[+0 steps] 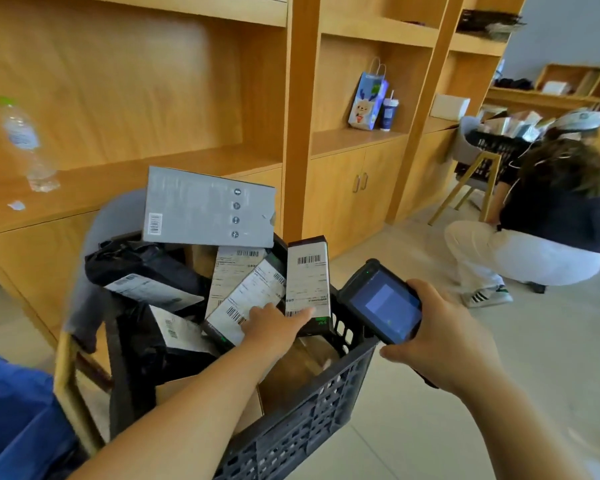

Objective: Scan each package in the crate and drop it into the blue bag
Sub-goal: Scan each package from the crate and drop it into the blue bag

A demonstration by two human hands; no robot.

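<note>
Crate sits packed with packages, labels up for easy scanning; blue bag waits just left. Left hand reaches in, fingers spread on a slim box, not yet gripping, it seems. Right hand clamps the scanner, screen tilted toward the barcodes.

Tall light-wood shelving with open compartments and cabinet doors below lines the room; pale glossy floor tiles spread beneath a grey-blue wall.
</note>
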